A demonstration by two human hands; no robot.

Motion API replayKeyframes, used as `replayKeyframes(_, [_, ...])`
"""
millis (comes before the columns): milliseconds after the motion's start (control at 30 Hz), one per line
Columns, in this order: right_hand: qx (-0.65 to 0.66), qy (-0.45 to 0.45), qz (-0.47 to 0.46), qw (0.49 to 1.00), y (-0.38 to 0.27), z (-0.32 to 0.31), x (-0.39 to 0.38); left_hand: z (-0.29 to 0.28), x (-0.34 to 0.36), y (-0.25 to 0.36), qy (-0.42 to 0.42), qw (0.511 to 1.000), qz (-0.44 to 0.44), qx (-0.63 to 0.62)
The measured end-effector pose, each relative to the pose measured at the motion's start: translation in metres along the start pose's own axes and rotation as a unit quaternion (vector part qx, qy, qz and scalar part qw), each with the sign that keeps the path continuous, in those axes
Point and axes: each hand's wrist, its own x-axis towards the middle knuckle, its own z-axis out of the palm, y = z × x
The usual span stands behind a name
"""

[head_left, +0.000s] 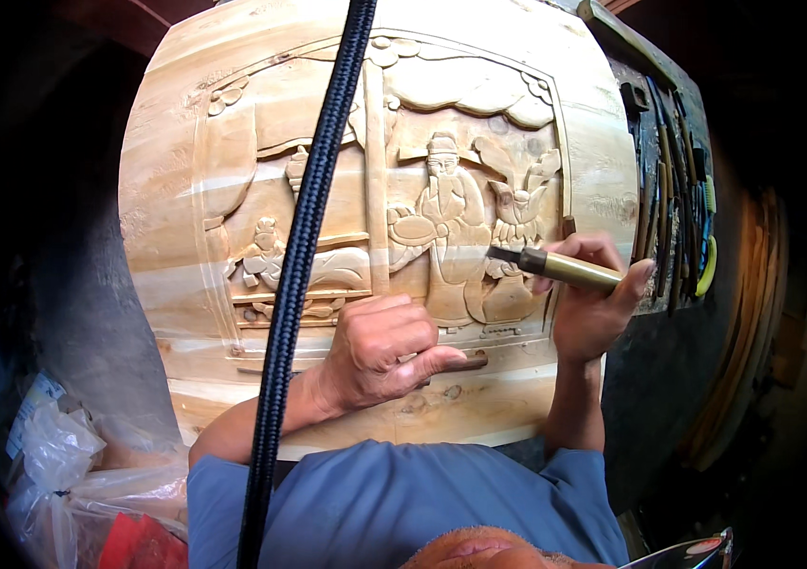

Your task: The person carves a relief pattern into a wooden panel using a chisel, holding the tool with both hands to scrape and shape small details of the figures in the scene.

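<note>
A light wooden panel point(479, 379) lies before me, carved in relief with a robed figure point(446, 228), a smaller reclining figure point(304, 266), drapery and a raised frame. My right hand point(593, 294) grips a chisel point(574, 270) with a smooth olive-brown handle; its short dark blade points left over the robed figure. My left hand point(385, 341) rests on the panel's lower border, fingers curled in and thumb pointing right. A thin dark rod point(465, 363) runs beside and under that hand; whether the fingers hold it is hidden.
Several carving tools point(674, 190) lie side by side on a bench at the right, near a yellow-green brush point(707, 266). A black braided cord point(304, 237) crosses the view. Clear plastic bags point(62, 446) and a red item point(143, 542) are at lower left. Curved wooden strips point(745, 313) stand far right.
</note>
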Motion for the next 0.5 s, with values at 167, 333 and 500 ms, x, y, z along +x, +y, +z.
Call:
replayKeyframes(167, [0.022,-0.038,0.026,0.999,0.010,-0.003,-0.006,0.002,0.000,-0.004,0.000,0.998,0.032,0.058])
replayKeyframes(333, [0.052,-0.029,0.046,0.997,0.019,0.000,-0.010,-0.002,0.004,-0.004,-0.025,0.994,0.053,0.094])
replayKeyframes(500, [0.074,-0.046,0.060,0.994,0.026,0.003,-0.009,-0.001,0.017,-0.003,-0.005,0.990,0.095,0.109])
